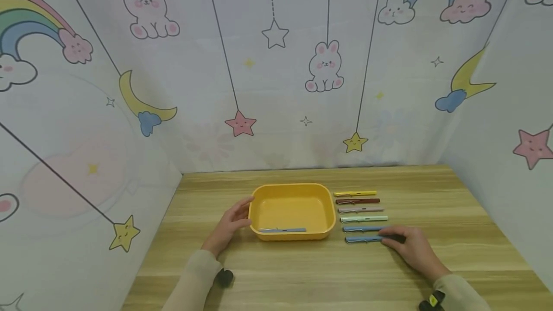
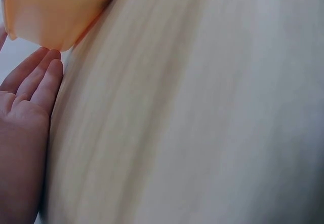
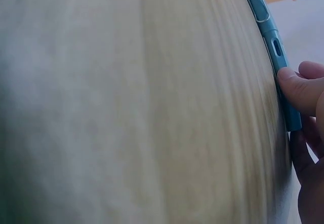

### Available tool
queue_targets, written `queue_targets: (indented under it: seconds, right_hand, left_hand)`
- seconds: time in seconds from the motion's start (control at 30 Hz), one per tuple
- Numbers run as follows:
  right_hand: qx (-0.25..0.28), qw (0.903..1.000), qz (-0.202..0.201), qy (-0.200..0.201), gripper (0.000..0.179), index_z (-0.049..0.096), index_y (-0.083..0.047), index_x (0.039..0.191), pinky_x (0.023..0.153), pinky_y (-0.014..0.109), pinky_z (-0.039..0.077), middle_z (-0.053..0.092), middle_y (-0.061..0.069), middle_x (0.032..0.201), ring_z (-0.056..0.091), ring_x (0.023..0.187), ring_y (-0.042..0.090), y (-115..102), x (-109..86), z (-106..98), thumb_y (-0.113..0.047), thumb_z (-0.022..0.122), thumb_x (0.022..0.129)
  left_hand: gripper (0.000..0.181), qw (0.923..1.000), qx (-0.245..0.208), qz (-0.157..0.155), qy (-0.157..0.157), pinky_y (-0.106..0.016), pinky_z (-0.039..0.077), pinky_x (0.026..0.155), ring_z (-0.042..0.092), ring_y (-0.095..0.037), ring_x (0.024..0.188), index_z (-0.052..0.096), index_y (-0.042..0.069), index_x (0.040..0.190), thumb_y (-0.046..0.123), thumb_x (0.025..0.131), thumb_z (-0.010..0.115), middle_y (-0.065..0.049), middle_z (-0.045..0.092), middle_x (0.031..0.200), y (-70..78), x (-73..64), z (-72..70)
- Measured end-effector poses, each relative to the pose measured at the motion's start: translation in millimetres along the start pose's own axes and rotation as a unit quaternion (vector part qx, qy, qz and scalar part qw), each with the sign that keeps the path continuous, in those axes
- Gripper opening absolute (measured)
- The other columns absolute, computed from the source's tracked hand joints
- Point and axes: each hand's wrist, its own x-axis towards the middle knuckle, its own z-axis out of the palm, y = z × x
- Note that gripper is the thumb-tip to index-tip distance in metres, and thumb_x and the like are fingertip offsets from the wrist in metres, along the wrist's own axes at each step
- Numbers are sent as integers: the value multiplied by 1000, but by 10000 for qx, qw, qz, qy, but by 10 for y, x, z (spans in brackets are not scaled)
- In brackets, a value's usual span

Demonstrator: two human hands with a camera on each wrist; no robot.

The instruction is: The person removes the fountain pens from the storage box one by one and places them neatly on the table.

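Right hand (image 1: pixel 410 246) is pinching nearest blue pen (image 1: pixel 360 239), ideally not catching second blue pen (image 1: pixel 360 229) just beyond, while left hand (image 1: pixel 230 223), fingers extended, is touching yellow tray (image 1: pixel 294 209) alongside.

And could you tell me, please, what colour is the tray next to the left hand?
The tray is yellow; the head view shows it best.
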Motion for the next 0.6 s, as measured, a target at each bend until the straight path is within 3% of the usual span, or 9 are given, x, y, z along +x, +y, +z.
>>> queue_targets:
  seconds: [0.6]
  right_hand:
    - [-45, 9992, 391, -92, 25, 84, -19, 102, 83, 7, 49, 81, -5, 101, 71, 96, 2, -44, 9, -55, -10, 91, 80]
  left_hand:
    - [66, 9999, 51, -109, 26, -24, 41, 113, 40, -40, 150, 41, 14, 161, 12, 101, 68, -20, 41, 164, -21, -3, -9]
